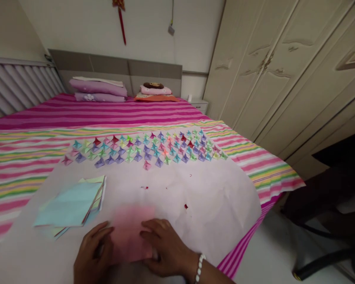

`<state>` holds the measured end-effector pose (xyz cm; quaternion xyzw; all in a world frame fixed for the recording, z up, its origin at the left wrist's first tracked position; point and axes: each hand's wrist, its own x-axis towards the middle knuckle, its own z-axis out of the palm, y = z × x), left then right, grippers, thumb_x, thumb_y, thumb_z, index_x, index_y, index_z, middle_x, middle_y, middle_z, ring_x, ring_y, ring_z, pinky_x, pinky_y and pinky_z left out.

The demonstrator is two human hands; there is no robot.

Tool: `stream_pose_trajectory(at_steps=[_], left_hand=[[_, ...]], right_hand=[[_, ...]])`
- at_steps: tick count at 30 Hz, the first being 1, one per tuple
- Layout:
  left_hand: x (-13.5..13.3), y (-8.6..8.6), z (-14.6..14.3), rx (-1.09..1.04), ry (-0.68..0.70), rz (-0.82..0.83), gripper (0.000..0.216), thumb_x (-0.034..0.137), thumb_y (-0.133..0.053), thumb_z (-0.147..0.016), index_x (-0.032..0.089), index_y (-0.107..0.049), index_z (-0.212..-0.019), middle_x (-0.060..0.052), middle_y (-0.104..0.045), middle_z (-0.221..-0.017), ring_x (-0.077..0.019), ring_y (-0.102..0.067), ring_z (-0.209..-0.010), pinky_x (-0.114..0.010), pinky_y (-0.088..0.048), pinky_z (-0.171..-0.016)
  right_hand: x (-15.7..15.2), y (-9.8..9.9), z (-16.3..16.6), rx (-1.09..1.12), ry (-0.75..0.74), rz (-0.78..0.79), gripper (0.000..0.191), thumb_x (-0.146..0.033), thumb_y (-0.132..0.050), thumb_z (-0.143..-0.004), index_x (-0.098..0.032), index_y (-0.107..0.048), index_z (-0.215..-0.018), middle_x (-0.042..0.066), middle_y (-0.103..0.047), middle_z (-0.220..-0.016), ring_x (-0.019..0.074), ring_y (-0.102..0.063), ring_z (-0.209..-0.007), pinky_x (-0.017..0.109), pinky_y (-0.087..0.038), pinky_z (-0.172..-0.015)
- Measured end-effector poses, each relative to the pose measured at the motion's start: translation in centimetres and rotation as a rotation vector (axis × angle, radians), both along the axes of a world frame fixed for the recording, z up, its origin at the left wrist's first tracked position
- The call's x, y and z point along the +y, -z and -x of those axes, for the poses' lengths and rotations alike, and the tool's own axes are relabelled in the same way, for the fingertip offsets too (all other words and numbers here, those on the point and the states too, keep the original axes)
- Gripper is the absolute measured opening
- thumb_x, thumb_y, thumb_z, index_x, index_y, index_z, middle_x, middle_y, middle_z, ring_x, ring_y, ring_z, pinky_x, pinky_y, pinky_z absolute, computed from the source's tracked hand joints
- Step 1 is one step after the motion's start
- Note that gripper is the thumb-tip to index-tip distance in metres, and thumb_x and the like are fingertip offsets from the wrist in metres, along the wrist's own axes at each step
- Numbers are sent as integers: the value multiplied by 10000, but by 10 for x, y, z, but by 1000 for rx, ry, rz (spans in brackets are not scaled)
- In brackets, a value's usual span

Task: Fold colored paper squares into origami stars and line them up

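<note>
Head view, nearest to us: our two hands are apart from each other, with a pink sheet [131, 236] between them, low in the frame above the white paper [221, 193]. Our left hand [94, 249] is at the sheet's left edge, thumb and fingers curled; our right hand [165, 246], below a white bracelet [199, 268], has its fingertips over the right edge. The sheet is blurred, so we cannot tell whether either hand pinches it or only touches it, nor whether it lies flat or is lifted.

To handle it well, we would keep both sides level and the pull even, as thin paper probably buckles or skews when one hand leads. Light fingertips should serve better than a firm grip, which could leave stray creases. Bringing edges and corners into line before pressing would keep any fold true.

Just beyond our left hand lies an untidy paper stack [68, 205], light blue on top; we would keep our wrist off it so it doesn't slide. Farther on, a dark red scrap [186, 206] lies on the white paper, best kept from under the sheet. Beyond, folded paper pieces [147, 150] stand in close rows, near the striped bedspread [263, 169]; our sleeves should stay clear of them.
</note>
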<state>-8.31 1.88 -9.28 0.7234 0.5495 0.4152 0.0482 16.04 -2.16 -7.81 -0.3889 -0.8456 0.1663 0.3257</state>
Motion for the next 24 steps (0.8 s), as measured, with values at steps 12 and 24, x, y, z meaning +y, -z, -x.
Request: stream_pose_trajectory(at_steps=[12,24], left_hand=[[-14,-22,-19,-290,4,9,140,158,-551,-802,168,-656,-894,-100,-590,-1079,-181,-619,-943,-269,-553,-662],[-23,-30,-17,-637,120,265,184,237,-572,-785,177,-662,-934,-97,-609,-1128,-216,-595,-1076,-356,-499,-910]], right_hand=[[-4,2,-2,74,44,-119,608,-110,-541,-707,-211,-454,-1299,134,-538,-1301,287,-474,-1202,485,-423,-963],[-8,-8,-2,397,226,31,320,-38,-480,-800,-222,-660,-989,84,-656,-995,206,-619,-916,354,-514,-780]])
